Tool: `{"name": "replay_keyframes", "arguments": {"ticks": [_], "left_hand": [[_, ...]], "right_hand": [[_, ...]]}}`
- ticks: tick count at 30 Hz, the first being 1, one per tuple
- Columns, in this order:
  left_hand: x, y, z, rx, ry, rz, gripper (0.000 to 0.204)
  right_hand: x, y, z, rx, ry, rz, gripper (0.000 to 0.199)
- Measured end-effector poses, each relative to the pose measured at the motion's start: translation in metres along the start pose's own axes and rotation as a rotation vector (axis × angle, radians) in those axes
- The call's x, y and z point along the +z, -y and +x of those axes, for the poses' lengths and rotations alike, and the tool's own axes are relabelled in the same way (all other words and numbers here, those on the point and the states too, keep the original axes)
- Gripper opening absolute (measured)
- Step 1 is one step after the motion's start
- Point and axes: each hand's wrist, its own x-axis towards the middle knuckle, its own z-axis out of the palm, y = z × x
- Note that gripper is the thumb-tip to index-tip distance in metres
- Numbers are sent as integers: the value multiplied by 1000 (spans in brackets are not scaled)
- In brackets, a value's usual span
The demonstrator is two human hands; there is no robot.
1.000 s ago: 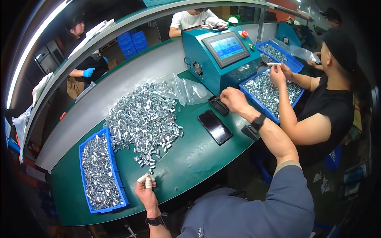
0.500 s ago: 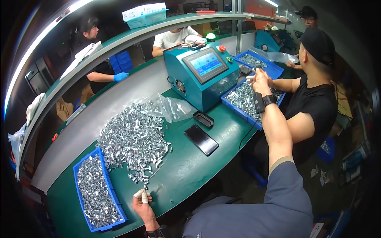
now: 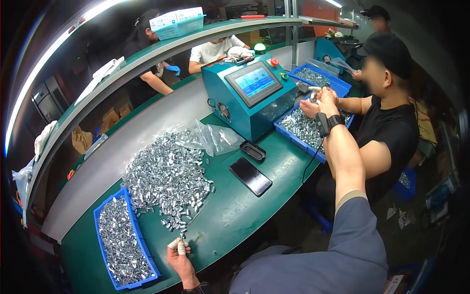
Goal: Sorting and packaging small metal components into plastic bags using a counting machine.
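My left hand, with white wraps on its fingers, is closed in a pinch at the table's front. A small dark metal piece shows at its fingertips, just below a large heap of small silvery metal pieces. Far right, my right hand is stretched out beside the teal machine, above a blue bin of similar pieces. White wraps show on its fingers too, which look drawn together. A co-worker's forearm and hand overlap it, so whatever it holds is hidden.
A long blue tray of metal pieces lies left of the heap. Near the machine are a black phone, a black open case and a clear plastic bag. A co-worker in black sits close on the right. An overhead shelf crosses the back.
My right hand has shifted slightly, and a palm now shows beside it above the bin. My left hand keeps its pinch. Behind the shelf, a person with a blue glove has moved right.
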Motion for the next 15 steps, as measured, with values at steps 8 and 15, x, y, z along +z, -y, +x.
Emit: {"name": "replay_keyframes", "arguments": {"ticks": [8, 15], "left_hand": [[-5, 0, -1, -12, -22, 15, 14], [-5, 2, -1, -7, -28, 19, 13]], "right_hand": [[27, -11, 1, 299, -20, 431, 35], [8, -7, 7, 437, 101, 501, 38]]}}
